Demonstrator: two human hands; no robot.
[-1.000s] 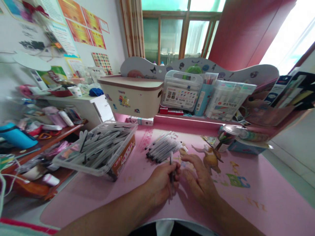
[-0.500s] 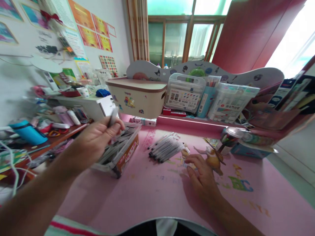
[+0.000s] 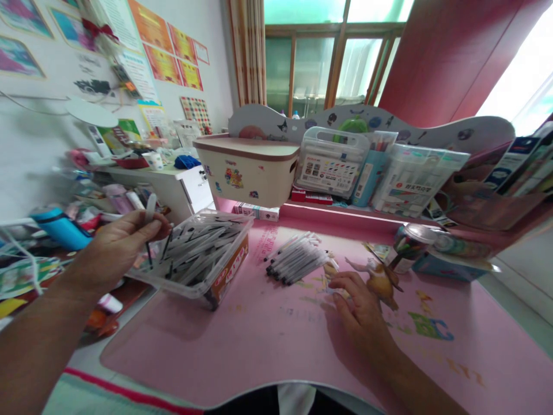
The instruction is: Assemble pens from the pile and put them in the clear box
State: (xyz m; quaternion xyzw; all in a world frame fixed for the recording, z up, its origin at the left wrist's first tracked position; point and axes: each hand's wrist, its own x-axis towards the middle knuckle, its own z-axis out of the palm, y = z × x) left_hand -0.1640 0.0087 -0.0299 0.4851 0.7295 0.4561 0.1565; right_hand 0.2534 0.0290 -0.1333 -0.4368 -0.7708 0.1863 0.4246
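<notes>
My left hand (image 3: 125, 239) is closed on a slim pen (image 3: 150, 208), held upright at the left edge of a clear plastic box (image 3: 207, 288). Many whitish pens with dark tips (image 3: 194, 248) fill that box, lying in mixed directions. Right of the box, a pile of similar pens (image 3: 296, 258) lies on the pink desk (image 3: 259, 346), their dark ends toward me. My right hand (image 3: 356, 302) rests on the desk to the right of the pile, its fingers loosely spread and nothing seen in them.
A cream lidded bin (image 3: 250, 173) and clear marker cases (image 3: 330, 164) stand along the desk's back. A jar of pens (image 3: 410, 245) and a blue box (image 3: 449, 266) are at the right. Clutter with a blue cylinder (image 3: 60, 227) covers the left shelf.
My left hand has moved left and slightly down with the pen, from over the box to its left edge, uncovering more of the contents. My right hand has hardly moved.
</notes>
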